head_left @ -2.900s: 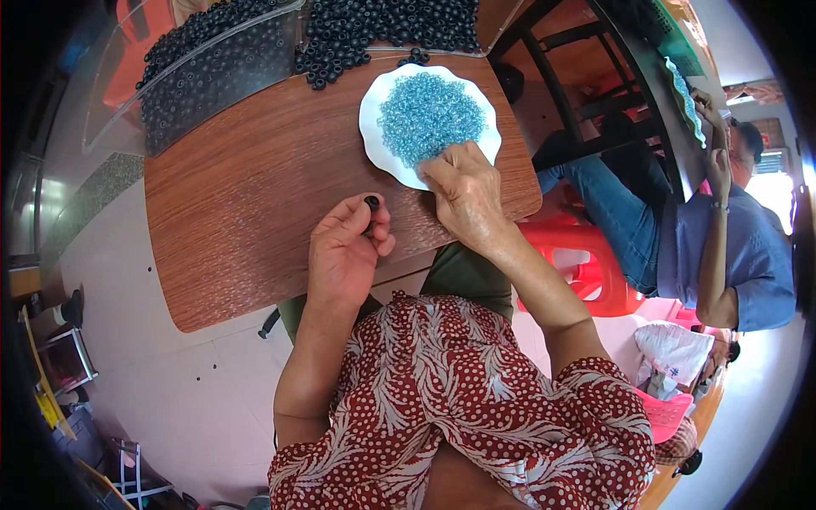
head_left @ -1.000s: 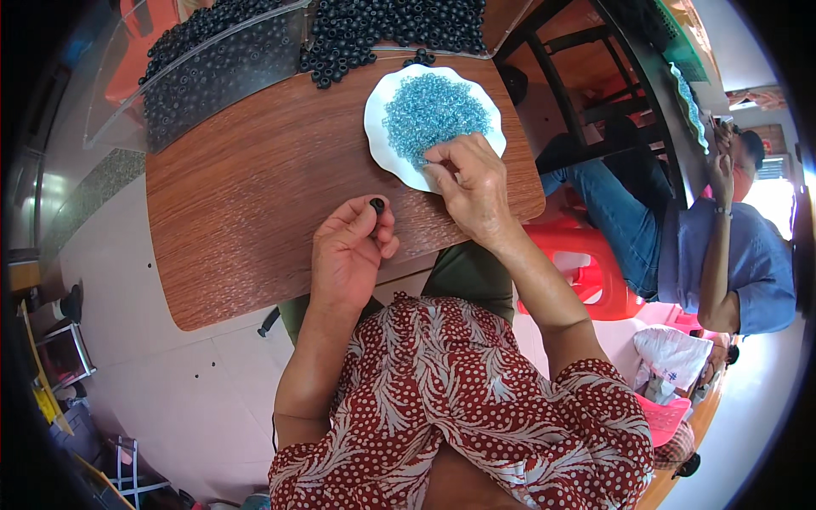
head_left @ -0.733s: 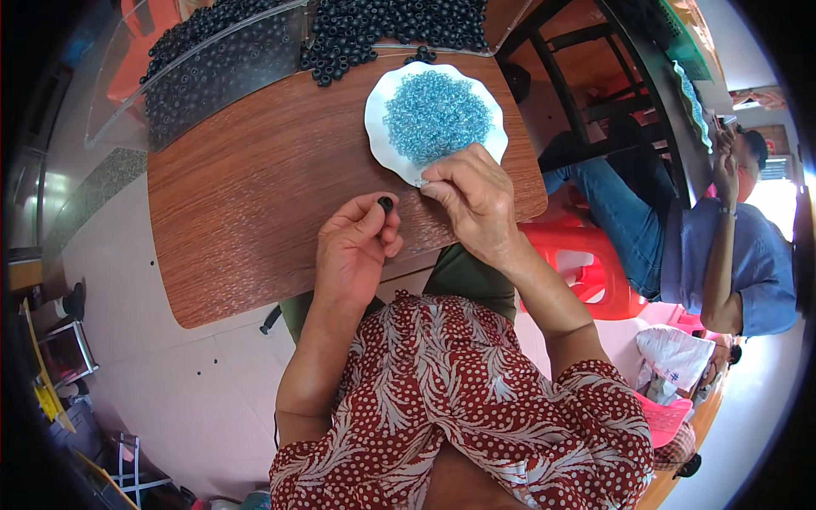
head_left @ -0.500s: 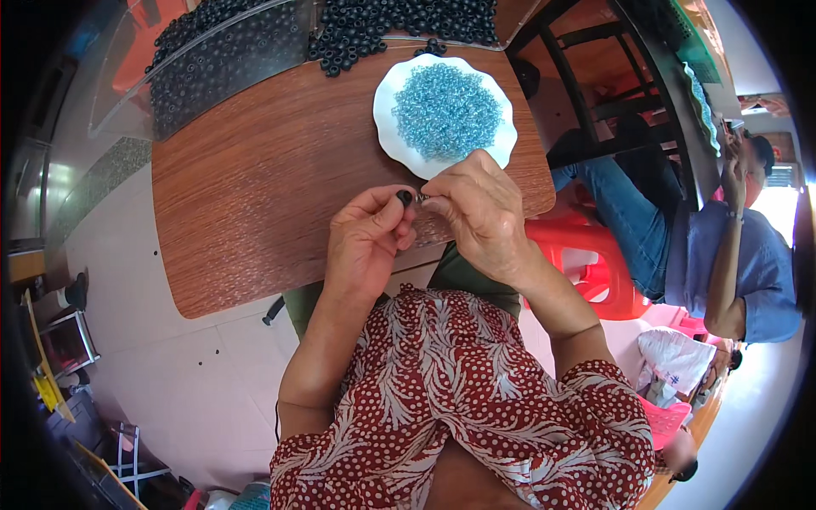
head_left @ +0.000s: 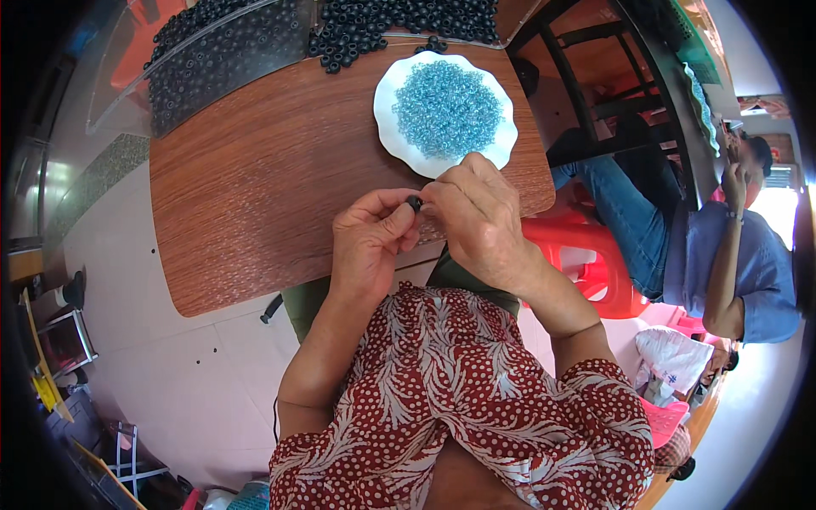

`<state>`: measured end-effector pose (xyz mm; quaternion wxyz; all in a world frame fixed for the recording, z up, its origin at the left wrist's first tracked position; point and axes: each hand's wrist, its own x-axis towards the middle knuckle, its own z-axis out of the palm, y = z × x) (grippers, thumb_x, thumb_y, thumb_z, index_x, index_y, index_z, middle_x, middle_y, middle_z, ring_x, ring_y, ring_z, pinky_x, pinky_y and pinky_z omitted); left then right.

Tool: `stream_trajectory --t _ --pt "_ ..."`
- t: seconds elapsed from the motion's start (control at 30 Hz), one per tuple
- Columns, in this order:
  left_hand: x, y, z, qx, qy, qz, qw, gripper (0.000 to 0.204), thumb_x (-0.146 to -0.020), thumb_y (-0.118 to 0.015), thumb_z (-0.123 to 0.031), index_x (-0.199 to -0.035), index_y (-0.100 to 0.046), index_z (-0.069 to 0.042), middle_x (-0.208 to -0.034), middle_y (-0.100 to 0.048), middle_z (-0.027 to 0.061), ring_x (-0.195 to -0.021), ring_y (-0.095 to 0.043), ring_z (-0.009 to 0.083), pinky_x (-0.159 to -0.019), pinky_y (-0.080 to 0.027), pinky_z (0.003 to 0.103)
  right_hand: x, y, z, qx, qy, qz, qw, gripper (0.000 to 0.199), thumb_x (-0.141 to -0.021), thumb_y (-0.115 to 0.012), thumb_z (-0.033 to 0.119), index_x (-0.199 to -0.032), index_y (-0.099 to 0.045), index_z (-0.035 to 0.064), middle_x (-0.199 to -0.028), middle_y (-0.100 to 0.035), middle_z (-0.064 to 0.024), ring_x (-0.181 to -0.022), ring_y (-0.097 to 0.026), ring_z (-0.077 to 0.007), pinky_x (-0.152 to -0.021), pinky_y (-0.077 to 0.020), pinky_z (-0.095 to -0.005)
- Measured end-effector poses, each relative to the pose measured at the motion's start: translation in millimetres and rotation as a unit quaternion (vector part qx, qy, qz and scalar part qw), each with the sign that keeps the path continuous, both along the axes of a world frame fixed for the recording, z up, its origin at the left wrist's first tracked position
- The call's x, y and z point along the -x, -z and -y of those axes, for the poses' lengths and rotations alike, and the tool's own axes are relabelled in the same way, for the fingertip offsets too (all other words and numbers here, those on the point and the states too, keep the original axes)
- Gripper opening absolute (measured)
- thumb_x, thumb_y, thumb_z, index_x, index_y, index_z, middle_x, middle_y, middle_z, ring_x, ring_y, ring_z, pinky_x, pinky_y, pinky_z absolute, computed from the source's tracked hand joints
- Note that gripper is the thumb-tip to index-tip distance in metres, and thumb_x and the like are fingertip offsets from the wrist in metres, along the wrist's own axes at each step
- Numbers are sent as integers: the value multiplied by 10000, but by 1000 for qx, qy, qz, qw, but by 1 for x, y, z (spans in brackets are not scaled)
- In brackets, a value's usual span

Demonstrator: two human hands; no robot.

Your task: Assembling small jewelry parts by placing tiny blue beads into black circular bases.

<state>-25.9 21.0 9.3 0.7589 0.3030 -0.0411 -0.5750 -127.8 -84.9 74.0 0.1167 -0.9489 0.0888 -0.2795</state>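
Note:
A small round black piece (head_left: pixel 415 203) sits between the thumb and fingers of my left hand (head_left: pixel 365 242), over the front edge of the table. My right hand (head_left: pixel 483 221) meets it from the right, with thumb and fingers pinched at the piece's side. Whatever lies in that right pinch is hidden by the fingers. Just beyond my right hand stands a white scalloped plate (head_left: pixel 387 127), heaped with small translucent blue pieces (head_left: pixel 448 110).
A clear plastic bin (head_left: pixel 229 81) full of black ring-shaped pieces (head_left: pixel 408 21) lies along the far side of the brown wooden table (head_left: pixel 263 187). Several loose black rings spill onto the tabletop. At the right, another person (head_left: pixel 722 246) sits near a red plastic stool (head_left: pixel 586 263).
The black piece has shifted slightly right and down in my left fingers. My right fingers have closed in against it, covering the small gap and the glint between the hands.

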Motion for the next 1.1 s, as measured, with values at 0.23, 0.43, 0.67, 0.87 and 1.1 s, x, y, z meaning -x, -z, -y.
stream_trajectory --t 0.23,0.43,0.67,0.87,1.1 --pt "0 2 -1 -5 16 -5 1000 172 -828 -602 -30 -981 -601 48 -766 -597 61 -623 -519 105 -540 -391 210 2 -1 1 -106 3 1 994 217 -577 -688 -28 -768 -587 -9 -694 -554 -89 -636 -503 -239 -544 -409 -331" --pt "1 1 -1 19 45 -67 997 173 -845 -592 -54 -987 -593 43 -788 -601 76 -639 -524 109 -554 -402 220 6 -1 -1 -112 -4 13 994 178 -621 -685 -19 -779 -604 -3 -695 -574 -71 -658 -525 -222 -569 -421 -316" --pt "-3 7 0 108 62 -123 985 176 -889 -535 -112 -990 -571 27 -867 -605 100 -716 -546 145 -629 -439 274 15 0 0 -126 -5 50 991 144 -632 -673 -26 -764 -618 -4 -743 -601 -76 -679 -546 -218 -602 -431 -304" --pt "0 -8 5 82 19 -101 991 189 -909 -493 -143 -1021 -538 1 -979 -608 133 -940 -570 228 -802 -447 336 19 7 -7 -147 64 76 984 147 -650 -674 -20 -790 -644 12 -766 -616 -73 -703 -552 -211 -621 -431 -300" --pt "4 -10 7 96 12 -102 990 213 -927 -452 -171 -1032 -549 -13 -1088 -591 149 -1023 -542 226 -902 -404 353 7 23 -20 -98 28 49 994 261 -594 -661 -34 -848 -652 28 -800 -596 -67 -715 -539 -227 -623 -440 -311"
